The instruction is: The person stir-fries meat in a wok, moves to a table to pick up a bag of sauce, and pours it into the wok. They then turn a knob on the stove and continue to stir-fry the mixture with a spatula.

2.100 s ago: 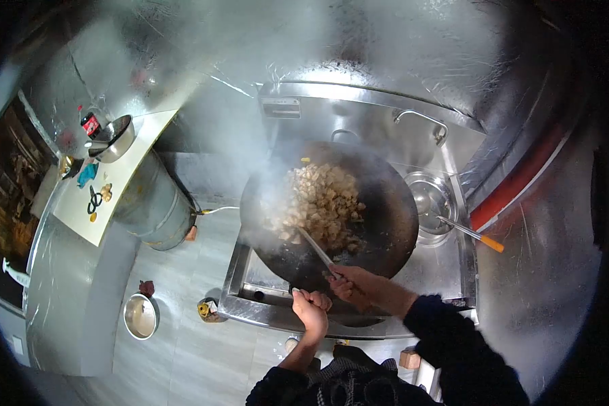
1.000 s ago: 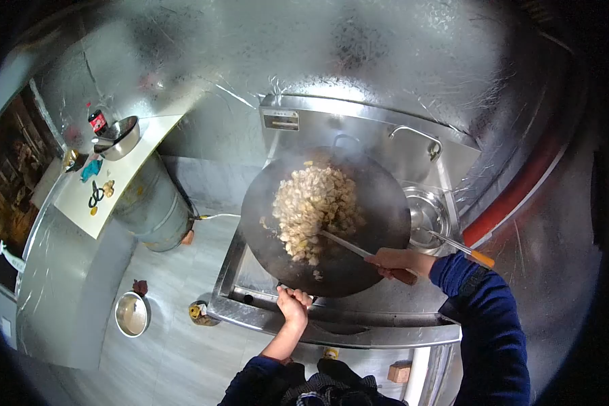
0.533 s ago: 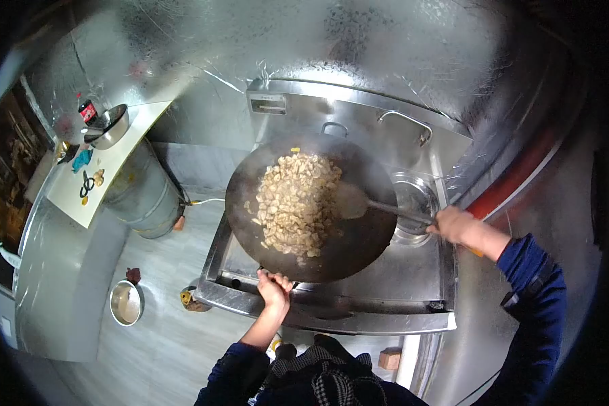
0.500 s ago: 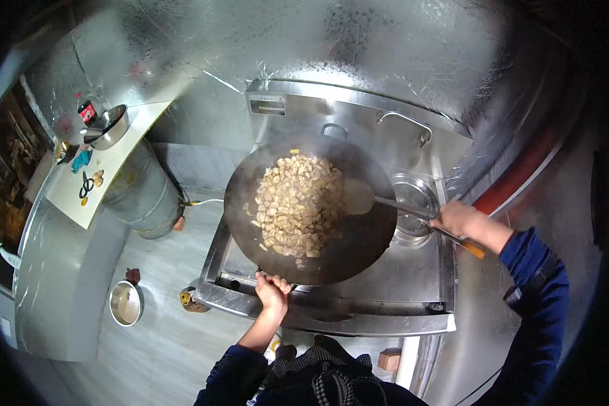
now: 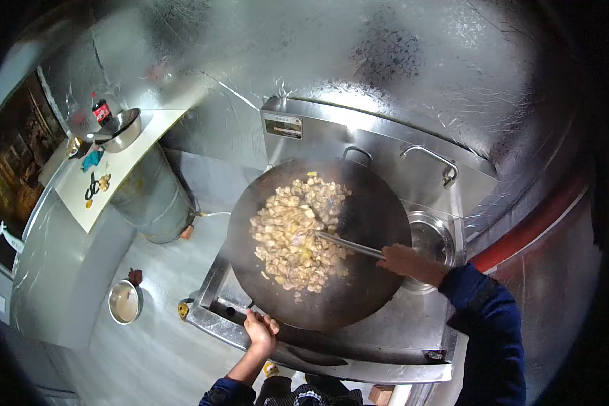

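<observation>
A big dark wok (image 5: 379, 203) sits on the steel stove, with light wisps of steam over it. Small browned chunks of food (image 5: 294, 223), perhaps meat, are heaped left of its centre. My right hand (image 5: 409, 262), over the wok's right rim, is closed round the shaft of a long-handled wok spatula (image 5: 352, 245). The spatula's blade is buried in the food and hidden. My left hand (image 5: 261, 329) is wrapped round the wok's handle at the near rim; the fingers cover most of that handle.
The steel stove (image 5: 386, 335) has a tap (image 5: 430, 155) at the back and a round metal pot (image 5: 430, 237) at right. On the left counter (image 5: 81, 210) stand a metal bowl (image 5: 123, 139) and cola bottle (image 5: 101, 109). Another bowl (image 5: 124, 302) lies on the floor.
My right hand has moved left and inward over the wok, sliding the spatula's blade from beside the food into it. The food has spread. My left hand stays at the handle; the view has shifted.
</observation>
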Action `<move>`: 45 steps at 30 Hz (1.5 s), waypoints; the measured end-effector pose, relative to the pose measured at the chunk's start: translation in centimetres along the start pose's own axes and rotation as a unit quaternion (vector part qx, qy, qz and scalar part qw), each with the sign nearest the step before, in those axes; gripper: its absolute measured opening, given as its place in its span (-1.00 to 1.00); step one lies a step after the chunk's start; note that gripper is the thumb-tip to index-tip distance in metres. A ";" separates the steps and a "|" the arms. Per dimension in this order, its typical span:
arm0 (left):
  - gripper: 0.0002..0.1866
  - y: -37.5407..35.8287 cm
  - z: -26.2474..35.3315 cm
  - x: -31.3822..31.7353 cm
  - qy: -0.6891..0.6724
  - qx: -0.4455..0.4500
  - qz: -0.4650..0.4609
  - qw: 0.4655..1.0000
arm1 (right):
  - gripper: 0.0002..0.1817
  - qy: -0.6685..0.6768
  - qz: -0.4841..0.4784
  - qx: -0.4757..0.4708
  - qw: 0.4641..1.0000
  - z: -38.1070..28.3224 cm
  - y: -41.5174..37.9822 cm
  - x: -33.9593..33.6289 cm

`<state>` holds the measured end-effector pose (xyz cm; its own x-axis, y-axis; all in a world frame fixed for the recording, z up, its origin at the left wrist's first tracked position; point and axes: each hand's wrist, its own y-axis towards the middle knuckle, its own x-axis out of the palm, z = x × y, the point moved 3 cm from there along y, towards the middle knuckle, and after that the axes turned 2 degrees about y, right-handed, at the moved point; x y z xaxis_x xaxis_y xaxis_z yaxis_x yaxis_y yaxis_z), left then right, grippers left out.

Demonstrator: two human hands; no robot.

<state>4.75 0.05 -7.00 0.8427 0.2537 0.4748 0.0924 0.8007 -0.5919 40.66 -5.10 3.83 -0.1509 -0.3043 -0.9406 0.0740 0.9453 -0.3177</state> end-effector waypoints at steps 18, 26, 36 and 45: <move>-0.56 -3.4 0.1 0.7 -0.100 -0.070 -0.112 0.986 | -0.76 0.601 -0.198 0.339 0.696 -10.6 -24.0 -7.2; -0.55 -3.3 0.2 0.5 -0.140 -0.061 -0.204 0.967 | -0.68 0.678 -0.286 0.477 0.479 -13.4 -23.5 -16.2; -0.55 -4.0 0.9 1.2 -0.113 -0.055 -0.181 0.975 | -0.72 0.569 -0.117 0.427 0.693 -13.3 -11.1 1.4; -0.57 -3.6 0.1 0.7 -0.095 -0.084 -0.148 0.981 | -0.75 -0.240 -0.012 0.203 0.949 -14.2 -15.0 -3.8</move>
<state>4.93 -2.60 -4.42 0.6530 0.1325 0.7456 0.4182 0.7578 -0.5009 26.10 -16.42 13.90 0.3019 -0.4359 -0.8479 0.4649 0.8438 -0.2682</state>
